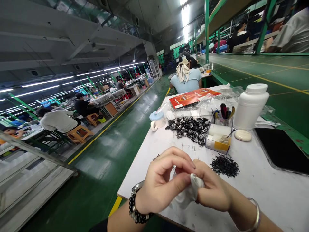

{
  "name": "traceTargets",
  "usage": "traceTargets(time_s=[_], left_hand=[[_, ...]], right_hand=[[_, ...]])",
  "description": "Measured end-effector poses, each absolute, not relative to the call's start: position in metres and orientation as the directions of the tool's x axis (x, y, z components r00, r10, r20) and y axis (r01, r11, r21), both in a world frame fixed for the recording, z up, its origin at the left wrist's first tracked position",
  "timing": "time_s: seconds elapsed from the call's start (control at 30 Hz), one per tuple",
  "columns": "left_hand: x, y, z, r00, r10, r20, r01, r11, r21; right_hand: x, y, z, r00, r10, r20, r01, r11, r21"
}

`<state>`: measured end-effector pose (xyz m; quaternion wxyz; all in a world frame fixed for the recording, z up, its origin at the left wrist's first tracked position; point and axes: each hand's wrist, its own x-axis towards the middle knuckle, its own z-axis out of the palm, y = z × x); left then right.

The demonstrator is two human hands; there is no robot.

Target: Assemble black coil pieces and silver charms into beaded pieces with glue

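Two bare hands are being held together above the near edge of the white tabletop [267,199], and between them a white pliable piece [184,200] is being gripped. Its longer run is sloping from the right thumb down and leftward beneath the left palm; neither hand is lying nearer, as both are touching it. By the left hand [166,183], nearly closed, the upper fold is being pinched between thumb and fingertips; by the right hand [212,187], curled — its far fingers being partly hidden — the piece is being clasped from the opposite side. Whether anything is being enclosed within cannot be told. Just beyond the right hand, a heap of thin black strips [225,165] is lying; farther off, a pile of glossy black pieces [190,129] is resting beside a clear plastic box [218,138]. Past the table, a person in a light-blue top [185,84] is being seen from behind.
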<state>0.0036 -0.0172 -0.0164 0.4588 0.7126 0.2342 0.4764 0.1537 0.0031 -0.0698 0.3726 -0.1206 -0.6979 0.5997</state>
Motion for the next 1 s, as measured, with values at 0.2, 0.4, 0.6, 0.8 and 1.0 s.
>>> traceTargets(time_s=[0.2, 0.4, 0.6, 0.8, 1.0], left_hand=[[0.003, -0.024, -0.012, 0.489, 0.748, 0.449, -0.010, -0.510, 0.860], [0.004, -0.024, -0.012, 0.510, 0.732, 0.451, -0.053, -0.497, 0.866], [0.006, -0.025, -0.018, 0.482, 0.753, 0.448, -0.106, -0.457, 0.883], [0.010, -0.025, -0.024, 0.454, 0.781, 0.428, -0.210, -0.374, 0.904], [0.014, -0.027, -0.027, 0.428, 0.793, 0.433, -0.313, -0.319, 0.895]], right_hand=[[0.151, 0.001, -0.069, -0.668, 0.627, 0.400, -0.278, 0.288, -0.916], [0.151, 0.001, -0.073, -0.659, 0.663, 0.356, -0.233, 0.270, -0.934], [0.151, 0.002, -0.069, -0.661, 0.647, 0.381, -0.264, 0.274, -0.925], [0.150, 0.003, -0.069, -0.662, 0.643, 0.384, -0.264, 0.280, -0.923], [0.150, 0.002, -0.069, -0.668, 0.651, 0.361, -0.261, 0.250, -0.932]])
